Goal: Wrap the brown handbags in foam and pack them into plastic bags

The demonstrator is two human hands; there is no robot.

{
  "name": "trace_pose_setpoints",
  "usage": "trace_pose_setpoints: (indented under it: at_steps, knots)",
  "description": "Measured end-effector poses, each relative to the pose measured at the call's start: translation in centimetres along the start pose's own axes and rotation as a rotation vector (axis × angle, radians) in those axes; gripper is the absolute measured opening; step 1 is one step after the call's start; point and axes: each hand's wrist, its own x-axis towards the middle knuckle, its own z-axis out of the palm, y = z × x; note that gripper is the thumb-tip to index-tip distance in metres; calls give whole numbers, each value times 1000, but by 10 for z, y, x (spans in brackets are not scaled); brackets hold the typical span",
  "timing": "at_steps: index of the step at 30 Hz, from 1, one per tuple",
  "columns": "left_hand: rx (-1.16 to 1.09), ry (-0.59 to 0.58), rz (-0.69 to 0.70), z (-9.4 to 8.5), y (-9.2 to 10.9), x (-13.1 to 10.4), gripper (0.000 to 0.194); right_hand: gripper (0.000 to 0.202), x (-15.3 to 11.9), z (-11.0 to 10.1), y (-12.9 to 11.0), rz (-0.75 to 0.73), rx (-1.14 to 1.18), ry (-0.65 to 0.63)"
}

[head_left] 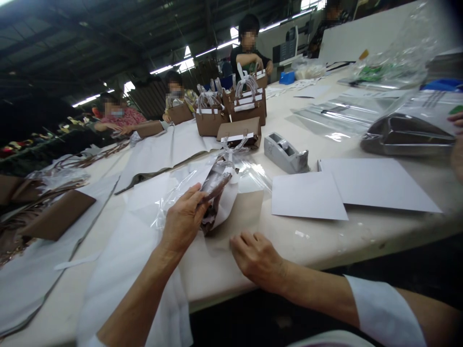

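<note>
A brown handbag (248, 212) lies tilted on the table in front of me, with clear plastic film (253, 168) around its far end. Its upper part shows crumpled plastic wrapping and a white sheet tucked beside it. My left hand (186, 212) is closed on the wrapped upper edge of the handbag, thumb on top. My right hand (256, 258) rests at the bag's near edge with its fingers curled. What those fingers pinch, if anything, is hidden.
A grey tape dispenser (285, 152) and white cards (307, 195) lie to the right. Several brown handbags (211, 120) with wrapped handles stand beyond. A plastic-covered dark bag (408, 135) lies far right, near another person's hand (457, 120). Co-workers sit across the table.
</note>
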Motion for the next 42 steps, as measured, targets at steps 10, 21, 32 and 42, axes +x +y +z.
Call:
trace_pose_setpoints:
  at_steps: [10,21,32,42]
  knots:
    - [5,35,13,2,4,-5,24,23,-21,25,2,-80,82,-18]
    - [41,212,35,5,10,-12,23,34,-16,40,-48,209,-7,-65]
    - [172,337,277,17,21,-35,21,33,6,55,-6,258,170,121]
    - [173,419,347,21,23,-37,26,77,-47,50,9,1355,1147,309]
